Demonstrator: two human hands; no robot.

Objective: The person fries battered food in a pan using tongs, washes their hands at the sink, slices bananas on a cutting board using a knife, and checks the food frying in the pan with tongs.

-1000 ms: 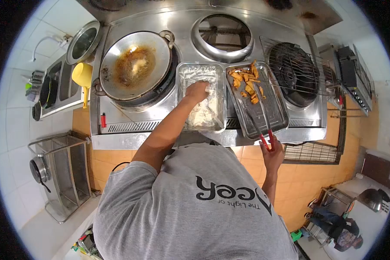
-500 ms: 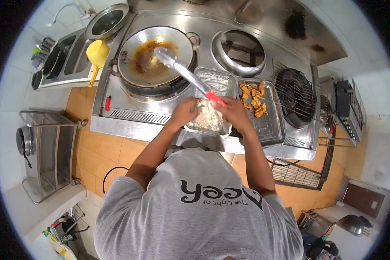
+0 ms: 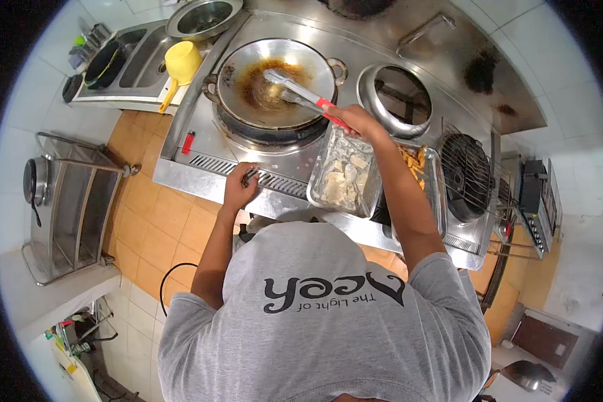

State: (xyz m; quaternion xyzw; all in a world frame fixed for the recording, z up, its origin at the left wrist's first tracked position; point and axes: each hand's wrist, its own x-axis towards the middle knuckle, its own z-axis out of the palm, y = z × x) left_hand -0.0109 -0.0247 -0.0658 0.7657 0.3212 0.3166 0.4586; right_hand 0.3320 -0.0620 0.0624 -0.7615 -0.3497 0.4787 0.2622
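My right hand [image 3: 357,120] grips the red handle of metal tongs [image 3: 293,86]. The tongs' tips reach into the oil of the wok [image 3: 224,80], which sits over a burner. Below that hand is a metal tray [image 3: 319,161] with pale, flour-coated pieces [image 3: 345,181] in it. At the front edge of the stove, my left hand [image 3: 238,187] is curled beside the slotted grate [image 3: 281,183]. A small dark thing shows at its fingers; what it is, I cannot make out. Fried strips [image 3: 414,163] lie in another tray, partly hidden behind my right forearm.
A bare burner ring [image 3: 368,100] stands right of the wok, and a wire rack [image 3: 465,161] lies over another burner. A red lighter [image 3: 188,142] rests on the stove's left side. Farther left, a yellow dipper [image 3: 182,61] is beside the sink [image 3: 144,63].
My right hand has carried the tongs up and forward, their tips now lower in the wok. My left hand has left the flour tray and moved left to the stove's front edge.
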